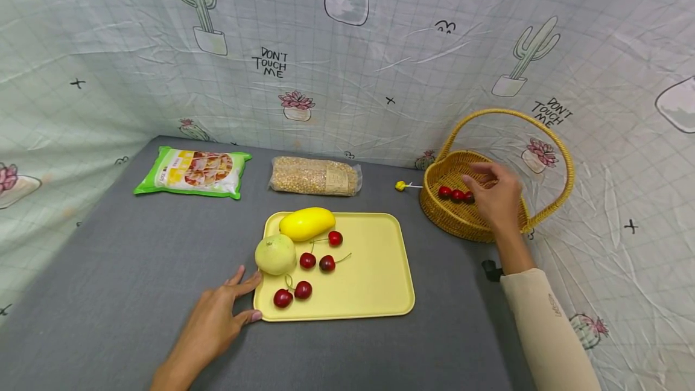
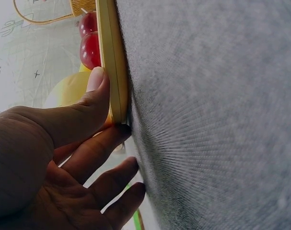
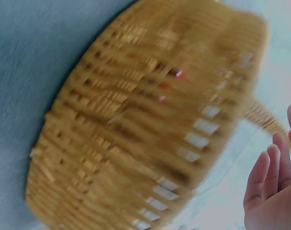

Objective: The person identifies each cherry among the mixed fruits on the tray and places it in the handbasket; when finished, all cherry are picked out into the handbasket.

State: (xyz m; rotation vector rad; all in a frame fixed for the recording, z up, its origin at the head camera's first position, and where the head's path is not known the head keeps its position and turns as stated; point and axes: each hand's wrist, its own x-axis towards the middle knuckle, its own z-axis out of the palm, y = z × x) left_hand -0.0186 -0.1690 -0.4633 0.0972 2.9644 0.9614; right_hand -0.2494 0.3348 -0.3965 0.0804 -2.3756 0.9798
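My left hand [image 1: 214, 318] is at the left edge of the yellow tray [image 1: 369, 270], thumb and index finger touching its rim near the front corner. In the left wrist view the thumb [image 2: 96, 84] lies against the tray rim [image 2: 112, 62], the other fingers spread. On the tray are a yellow mango-like fruit [image 1: 307, 224], a round pale-green fruit [image 1: 275, 254] and several dark red cherries [image 1: 327, 263]. Over the wicker basket [image 1: 450, 220] hovers my right hand [image 1: 496, 195], fingers loosely bent, nothing visible in them. Several red cherries [image 1: 458, 195] lie inside the basket, partly hidden by that hand.
Behind the tray lie a green-and-white food bag [image 1: 198, 172] and a clear pack of yellowish grains [image 1: 315, 176]. A small yellow-topped stick [image 1: 400, 186] lies left of the basket. A black object [image 1: 491, 270] shows by the right wrist. Printed cloth hangs behind.
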